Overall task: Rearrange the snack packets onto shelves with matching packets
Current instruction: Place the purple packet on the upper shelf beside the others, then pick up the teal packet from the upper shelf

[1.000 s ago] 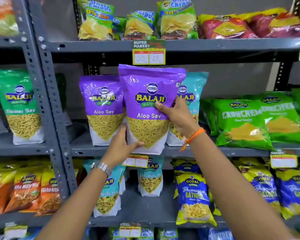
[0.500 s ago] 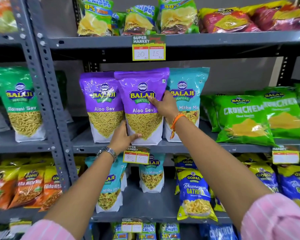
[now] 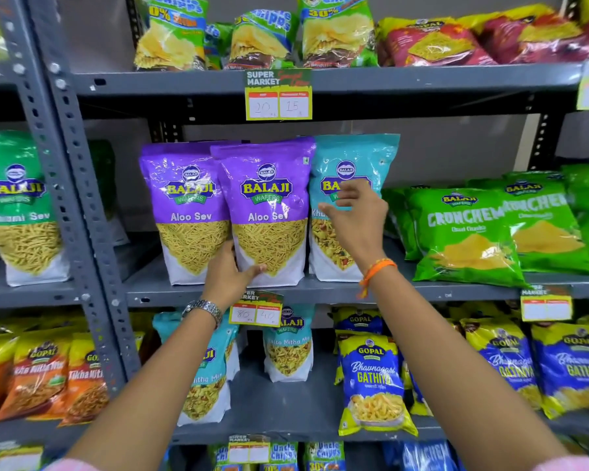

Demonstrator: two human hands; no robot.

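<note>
Head view: on the middle shelf (image 3: 320,289) two purple Aloo Sev packets stand upright side by side, the front purple packet (image 3: 269,212) overlapping the right edge of the second purple packet (image 3: 184,212). Just right of the front purple packet, touching it, stands one teal packet (image 3: 351,154). Farther right of it lie three or so green Crunchem packets (image 3: 466,232), leaning back and overlapping.

The left hand (image 3: 227,277) rests against the lower left corner of the front purple packet, thumb across its front face and fingers behind its edge, a loose grip on that corner; a metal watch (image 3: 203,309) sits on the wrist. The right hand (image 3: 357,219) is spread open in front of the teal packet, fingers apart and holding nothing; whether the fingertips touch the teal packet cannot be told. An orange thread band (image 3: 376,270) circles that wrist.

Above the front purple packet, a price tag (image 3: 279,95) hangs from the upper shelf, which carries three Uncle Chipps bags (image 3: 262,39) in plain sight and red packets right of them. Below the front purple packet a second price tag (image 3: 255,311) is clipped to the shelf edge, and under it stand two teal Mitha Mix packets (image 3: 288,348) and several blue Gopal Gathiya packets (image 3: 371,379). Left of the purple pair, past the grey slotted upright (image 3: 68,171), stands one green Sev packet (image 3: 17,205). The racking is grey metal against a plain grey wall.
</note>
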